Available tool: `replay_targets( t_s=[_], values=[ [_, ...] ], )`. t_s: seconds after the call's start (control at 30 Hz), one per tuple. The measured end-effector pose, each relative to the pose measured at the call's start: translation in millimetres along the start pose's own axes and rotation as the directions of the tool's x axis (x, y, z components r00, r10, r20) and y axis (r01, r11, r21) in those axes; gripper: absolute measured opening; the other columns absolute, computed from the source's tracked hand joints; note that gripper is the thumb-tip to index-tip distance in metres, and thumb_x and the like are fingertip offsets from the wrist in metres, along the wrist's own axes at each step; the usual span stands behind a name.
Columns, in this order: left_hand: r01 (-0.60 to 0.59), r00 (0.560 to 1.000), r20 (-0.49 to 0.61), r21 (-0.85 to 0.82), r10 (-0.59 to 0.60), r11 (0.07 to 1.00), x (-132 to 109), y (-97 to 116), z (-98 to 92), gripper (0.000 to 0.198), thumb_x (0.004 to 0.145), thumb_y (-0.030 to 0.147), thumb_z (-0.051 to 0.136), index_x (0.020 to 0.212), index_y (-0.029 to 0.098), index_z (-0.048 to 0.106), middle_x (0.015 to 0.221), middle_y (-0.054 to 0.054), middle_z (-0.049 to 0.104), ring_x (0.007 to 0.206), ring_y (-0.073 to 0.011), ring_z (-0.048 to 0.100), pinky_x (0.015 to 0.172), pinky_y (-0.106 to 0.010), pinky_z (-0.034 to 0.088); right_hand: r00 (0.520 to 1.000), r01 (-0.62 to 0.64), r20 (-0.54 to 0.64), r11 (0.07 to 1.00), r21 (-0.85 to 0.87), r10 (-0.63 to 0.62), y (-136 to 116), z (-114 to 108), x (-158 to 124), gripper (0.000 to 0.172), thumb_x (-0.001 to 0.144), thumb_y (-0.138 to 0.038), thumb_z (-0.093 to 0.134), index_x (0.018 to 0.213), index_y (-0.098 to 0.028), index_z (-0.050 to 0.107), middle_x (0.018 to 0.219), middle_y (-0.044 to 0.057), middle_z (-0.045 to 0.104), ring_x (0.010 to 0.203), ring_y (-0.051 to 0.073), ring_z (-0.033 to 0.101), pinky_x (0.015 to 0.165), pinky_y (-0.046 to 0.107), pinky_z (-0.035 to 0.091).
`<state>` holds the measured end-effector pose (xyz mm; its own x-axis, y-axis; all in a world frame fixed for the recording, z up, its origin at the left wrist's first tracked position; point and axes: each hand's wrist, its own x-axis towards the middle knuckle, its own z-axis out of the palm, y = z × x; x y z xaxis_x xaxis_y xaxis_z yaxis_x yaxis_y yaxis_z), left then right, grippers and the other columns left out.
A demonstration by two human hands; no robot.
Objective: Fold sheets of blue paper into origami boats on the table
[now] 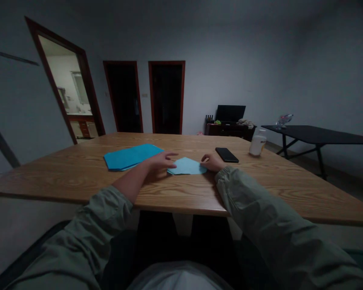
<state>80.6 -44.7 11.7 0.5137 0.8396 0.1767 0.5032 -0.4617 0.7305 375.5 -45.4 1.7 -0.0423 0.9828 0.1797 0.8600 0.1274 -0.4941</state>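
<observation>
A piece of pale blue folded paper lies flat on the wooden table, between my two hands. My left hand hovers at the paper's left end, with its fingers spread and its palm down, close to a stack of darker blue paper. My right hand rests on the table, with its fingertips at the paper's right corner. It holds nothing that I can see. A black smartphone lies face up just beyond that hand.
A white pump bottle stands near the table's far right edge. Beyond it are a black side table with a glass object and a low cabinet with a monitor. Doorways line the back wall.
</observation>
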Motion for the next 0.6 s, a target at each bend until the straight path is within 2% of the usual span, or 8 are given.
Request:
replay_targets(
  t_s=[0.07,0.13,0.27,0.37,0.43,0.5,0.6],
  values=[
    [-0.021,0.992,0.128,0.133,0.004,0.991,-6.8,-0.2,-1.5,0.068,0.056,0.04,0.083,0.12,0.027,0.066,0.128,-0.007,0.062,0.116,-0.0262,0.057,0.092,-0.03,0.045,0.999,0.034,-0.024,0.989,-0.142,-0.038,3.4,2.6,0.0,0.02,0.072,-0.031,0.07,0.087,-0.018,0.072,0.073,0.005,0.069,0.063,0.014,0.059,0.054,0.022,0.041],
    [-0.054,0.988,0.152,0.222,0.02,0.974,-10.3,-0.6,-0.6,0.059,0.055,0.042,0.083,0.11,0.026,0.071,0.122,-0.005,0.066,0.115,-0.0254,0.057,0.096,-0.029,0.042,0.998,0.06,-0.019,0.978,-0.198,-0.065,5.8,2.8,0.2,0.022,0.074,-0.038,0.068,0.084,-0.018,0.074,0.074,0.006,0.07,0.067,0.016,0.061,0.057,0.023,0.042],
    [-0.108,0.987,0.146,0.293,0.067,0.95,-8.6,-4.0,2.6,0.042,0.069,0.041,0.073,0.107,0.024,0.073,0.116,-0.005,0.069,0.106,-0.0225,0.061,0.094,-0.027,0.041,0.977,0.195,0.107,0.975,-0.109,-0.184,10.3,-2.8,-2.0,0.034,0.079,-0.048,0.063,0.09,-0.019,0.076,0.086,0.008,0.072,0.078,0.02,0.063,0.069,0.026,0.046],
    [-0.087,0.99,0.131,0.301,0.05,0.949,-6.8,-6.5,0.6,0.036,0.077,0.041,0.065,0.107,0.023,0.073,0.111,-0.005,0.071,0.099,-0.0213,0.063,0.09,-0.026,0.042,0.919,0.357,0.18,0.934,-0.007,-0.35,14.9,-7.6,-6.1,0.039,0.074,-0.046,0.07,0.102,-0.021,0.075,0.108,0.008,0.07,0.1,0.024,0.062,0.088,0.03,0.046],
    [-0.063,0.991,0.133,0.26,0.028,0.964,-7.3,-7.4,-2.7,0.038,0.073,0.043,0.068,0.106,0.023,0.074,0.112,-0.005,0.071,0.102,-0.022,0.062,0.091,-0.026,0.042,0.893,0.395,0.217,0.918,0.036,-0.393,18.1,-8.5,-8.8,0.044,0.069,-0.045,0.075,0.107,-0.023,0.074,0.118,0.006,0.066,0.109,0.025,0.059,0.097,0.031,0.042],
    [-0.047,0.988,0.153,0.212,0.015,0.976,-8.9,-7.6,-5.8,0.046,0.063,0.042,0.076,0.105,0.025,0.074,0.116,-0.004,0.07,0.107,-0.0235,0.061,0.093,-0.026,0.042,0.886,0.387,0.255,0.921,0.053,-0.387,21.1,-7.9,-10.4,0.046,0.065,-0.044,0.077,0.107,-0.024,0.074,0.119,0.005,0.066,0.11,0.025,0.059,0.099,0.032,0.041],
    [-0.053,0.984,0.178,0.178,0.021,0.983,-10.6,-7.4,-7.2,0.051,0.056,0.033,0.08,0.106,0.026,0.073,0.117,-0.002,0.069,0.11,-0.024,0.06,0.095,-0.027,0.041,0.904,0.354,0.235,0.934,0.054,-0.356,27.2,-8.8,-7.3,0.039,0.074,-0.045,0.07,0.106,-0.022,0.074,0.115,0.006,0.068,0.107,0.024,0.061,0.096,0.03,0.043]
  ],
)
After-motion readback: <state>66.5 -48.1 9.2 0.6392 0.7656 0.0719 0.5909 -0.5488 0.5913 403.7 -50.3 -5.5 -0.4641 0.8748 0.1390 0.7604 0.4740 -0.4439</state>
